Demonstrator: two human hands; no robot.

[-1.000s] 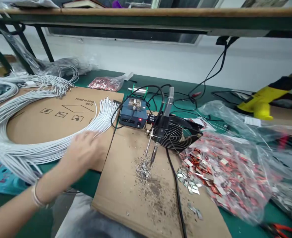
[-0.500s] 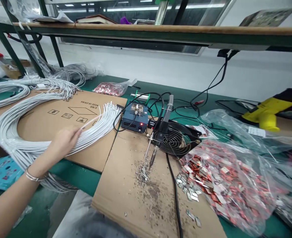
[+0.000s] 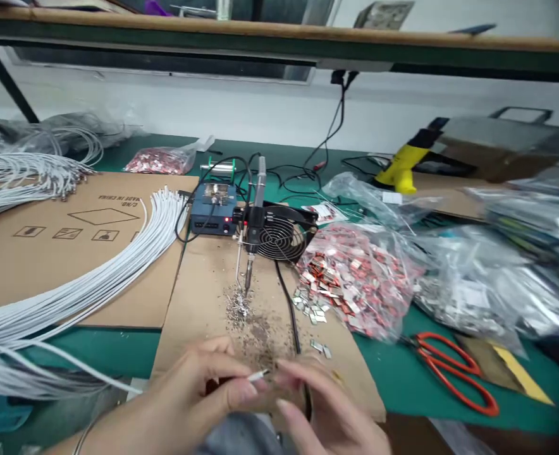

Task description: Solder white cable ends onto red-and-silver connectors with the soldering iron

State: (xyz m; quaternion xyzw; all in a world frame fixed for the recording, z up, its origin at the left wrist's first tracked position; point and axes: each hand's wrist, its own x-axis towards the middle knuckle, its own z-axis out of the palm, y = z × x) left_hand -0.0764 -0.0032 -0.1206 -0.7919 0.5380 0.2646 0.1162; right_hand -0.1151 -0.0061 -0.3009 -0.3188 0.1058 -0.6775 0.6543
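At the front of the work area, my left hand (image 3: 203, 385) pinches a white cable (image 3: 257, 376) between thumb and fingers. The cable's short dark tip points toward my right hand (image 3: 329, 404). That hand is a little blurred, its thumb and forefinger apart beside the tip, with nothing visible between them. A bundle of white cables (image 3: 118, 272) curves over the cardboard on the left. Ahead of my hands, a soldering iron (image 3: 255, 221) points down in its holder over a scatter of solder bits (image 3: 239, 306).
A blue soldering station (image 3: 213, 218), a solder spool (image 3: 220, 167) and a black fan (image 3: 279, 237) stand behind. To the right lie a bag of red-and-silver pieces (image 3: 365, 272), loose metal pieces (image 3: 315, 313) and orange-handled scissors (image 3: 454, 370). A black cord (image 3: 286, 303) crosses the cardboard.
My left hand has moved from the cable bundle to the front middle, bringing a cable end. My right hand has come into view. The view has turned right.
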